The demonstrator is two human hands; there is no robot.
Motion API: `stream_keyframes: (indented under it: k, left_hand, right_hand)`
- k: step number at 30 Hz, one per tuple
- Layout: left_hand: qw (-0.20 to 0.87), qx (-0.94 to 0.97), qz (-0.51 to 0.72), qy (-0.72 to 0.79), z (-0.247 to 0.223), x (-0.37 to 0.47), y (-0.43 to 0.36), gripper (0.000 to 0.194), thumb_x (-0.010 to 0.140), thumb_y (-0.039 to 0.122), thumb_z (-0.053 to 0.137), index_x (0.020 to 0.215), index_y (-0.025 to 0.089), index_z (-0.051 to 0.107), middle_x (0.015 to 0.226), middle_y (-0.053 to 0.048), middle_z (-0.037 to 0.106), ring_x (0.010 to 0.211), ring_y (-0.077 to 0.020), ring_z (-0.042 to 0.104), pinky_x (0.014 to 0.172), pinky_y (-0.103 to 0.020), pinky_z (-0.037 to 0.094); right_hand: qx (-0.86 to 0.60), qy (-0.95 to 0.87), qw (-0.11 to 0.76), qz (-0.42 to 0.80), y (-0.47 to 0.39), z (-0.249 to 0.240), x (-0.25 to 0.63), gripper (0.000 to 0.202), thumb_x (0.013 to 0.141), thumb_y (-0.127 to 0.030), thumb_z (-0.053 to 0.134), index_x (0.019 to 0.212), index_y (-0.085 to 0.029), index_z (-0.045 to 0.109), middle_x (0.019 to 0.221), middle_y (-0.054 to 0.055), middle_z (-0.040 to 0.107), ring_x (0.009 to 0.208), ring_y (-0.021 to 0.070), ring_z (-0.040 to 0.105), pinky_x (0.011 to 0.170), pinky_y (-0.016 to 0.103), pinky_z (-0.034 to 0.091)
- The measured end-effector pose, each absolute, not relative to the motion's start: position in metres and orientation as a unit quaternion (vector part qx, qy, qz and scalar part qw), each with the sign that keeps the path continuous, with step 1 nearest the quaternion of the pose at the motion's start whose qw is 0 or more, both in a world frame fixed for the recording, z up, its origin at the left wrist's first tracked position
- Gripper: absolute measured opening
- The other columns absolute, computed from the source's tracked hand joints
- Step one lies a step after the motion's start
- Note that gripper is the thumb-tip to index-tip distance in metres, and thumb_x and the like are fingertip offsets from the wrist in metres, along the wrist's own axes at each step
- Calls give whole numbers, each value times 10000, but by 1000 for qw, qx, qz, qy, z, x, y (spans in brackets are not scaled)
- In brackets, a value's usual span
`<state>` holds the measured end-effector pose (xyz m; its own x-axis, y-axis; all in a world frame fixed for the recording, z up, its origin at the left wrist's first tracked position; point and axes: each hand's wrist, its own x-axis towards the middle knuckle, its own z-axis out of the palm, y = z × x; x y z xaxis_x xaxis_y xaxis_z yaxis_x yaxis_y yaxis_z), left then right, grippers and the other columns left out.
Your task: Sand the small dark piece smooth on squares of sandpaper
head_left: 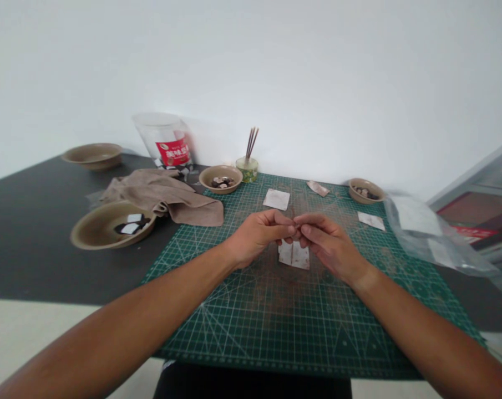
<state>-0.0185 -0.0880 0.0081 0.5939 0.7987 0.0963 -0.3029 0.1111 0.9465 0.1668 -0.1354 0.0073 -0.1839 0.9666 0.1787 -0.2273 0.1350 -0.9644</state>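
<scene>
My left hand (262, 234) and my right hand (330, 241) meet fingertip to fingertip above the green cutting mat (284, 327). Both are closed in a pinch on something small and brownish, mostly hidden by the fingers. Just under them lies a white square sheet (297, 258) with brown stains and a dark line down it. Farther back on the mat rests another white square (276, 199). Brown dust smudges the mat around the hands.
At the left are a brown cloth (155, 191), a bowl (86, 237) holding white-and-dark pieces, another bowl (93, 164) and a clear plastic jar (151, 133). Small bowls (204, 182) (354, 195) of pieces and a stick holder (247, 173) stand behind. Clear plastic bag (434, 233) lies right.
</scene>
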Motion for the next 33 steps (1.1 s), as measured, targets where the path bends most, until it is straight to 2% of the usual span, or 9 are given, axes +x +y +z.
stream_keyframes:
  k: [7,13,20,25,29,33]
  left_hand:
    - [688,559,407,222,5,-18,-87,253,743,258,827,703,139,607,663,22,666,622,-79,570,629,-228,411]
    - [692,573,394,193,9,-18,-91,318,766,282,802,683,166,518,655,9,683,657,-136,655,641,-259,472]
    - [647,616,393,215,14,-19,-93,377,765,323,804,644,167,483,561,51,589,535,-82,554,533,-202,377]
    - [597,654,386,259,9,-23,-89,439,739,412,817,609,163,480,540,53,543,513,-68,481,512,-204,331]
    - [595,663,374,259,11,-24,-91,440,746,435,808,576,152,518,554,23,593,526,-83,517,521,-214,352]
    - [626,653,357,232,15,-23,-92,348,828,425,741,653,131,678,643,-33,687,599,-120,602,606,-249,454]
  right_hand:
    - [-338,-558,519,553,-137,5,169,188,860,-270,759,1043,-316,761,903,-22,692,771,111,561,678,236,450]
    - [-311,-588,500,555,-139,3,169,215,909,-276,707,1120,-312,728,944,-2,675,809,122,584,717,257,478]
    - [-291,-594,471,584,-143,7,168,188,952,-310,658,1138,-310,687,959,-17,630,749,94,610,687,244,486]
    - [-291,-581,467,600,-146,14,164,151,959,-355,647,1087,-277,667,858,-26,615,727,94,613,671,239,485]
    - [-292,-577,463,607,-146,13,163,160,981,-378,606,1081,-262,652,768,-29,620,683,105,608,646,251,480]
    - [-287,-586,488,580,-143,11,165,169,979,-361,608,1110,-278,675,711,-43,593,641,102,570,633,253,466]
